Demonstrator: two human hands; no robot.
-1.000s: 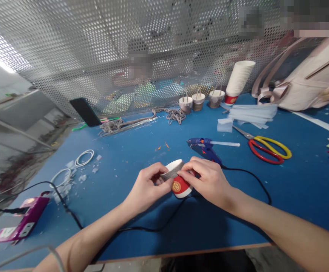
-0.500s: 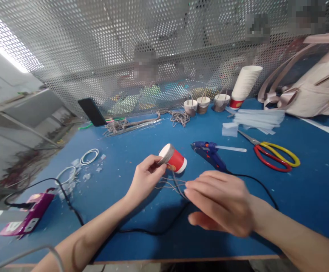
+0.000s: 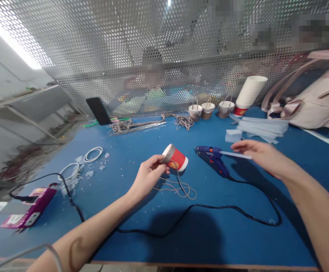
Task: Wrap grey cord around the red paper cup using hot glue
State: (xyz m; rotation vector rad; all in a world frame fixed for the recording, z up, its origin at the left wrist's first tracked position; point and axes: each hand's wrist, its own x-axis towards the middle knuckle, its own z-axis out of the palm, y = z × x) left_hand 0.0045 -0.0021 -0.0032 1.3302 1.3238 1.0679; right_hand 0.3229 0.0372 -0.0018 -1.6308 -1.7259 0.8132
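My left hand (image 3: 151,172) is closed on a red and white paper cup (image 3: 179,160), tilted on its side above the table. Grey cord (image 3: 169,154) wraps the cup near its rim, and a loose length of cord (image 3: 185,192) trails onto the table below. My right hand (image 3: 259,155) reaches out over the right side with fingers extended, holding nothing that I can see. Beside its fingertips lies a blue glue gun (image 3: 213,160) with a clear glue stick (image 3: 234,154) in its back end. The scissors are almost wholly hidden under the right hand.
Cord-wrapped cups (image 3: 195,112), a leaning cup stack (image 3: 250,92), clear glue sticks (image 3: 263,126) and a bag (image 3: 317,98) line the back. A phone (image 3: 98,110) leans there too. A power strip (image 3: 31,207) sits at left; a black cable (image 3: 209,206) crosses the front.
My right hand has let go of the loose cord and moved right and away, over the scissors. The cord now lies on the table in loops. My left hand still holds the cup.
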